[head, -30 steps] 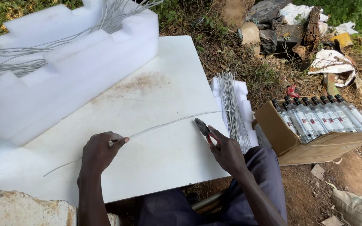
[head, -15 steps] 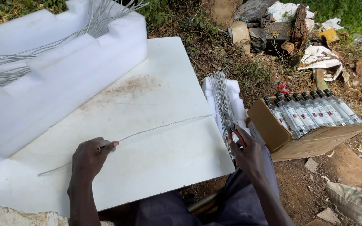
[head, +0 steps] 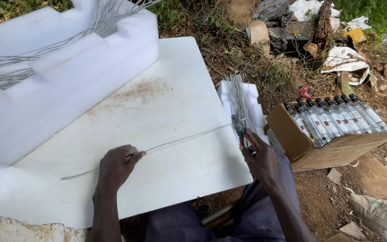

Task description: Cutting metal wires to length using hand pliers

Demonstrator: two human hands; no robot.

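Our left hand (head: 115,166) pins a long thin wire (head: 180,139) flat against the white counter (head: 171,89), its fingers (head: 135,155) pinching the strand about midway along its length. Our right hand (head: 260,159) wraps its fingers around the red handles of the pliers (head: 242,132), whose tip sits at the wire's right end, just beside the bundle of cut wires (head: 238,101) on a foam block, with a cardboard box of bottles (head: 332,134) near.

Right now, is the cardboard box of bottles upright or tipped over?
Tipped. The cardboard box lies on its side on the ground, its open face turned upward toward the camera, and the bottles lie flat in a row inside.
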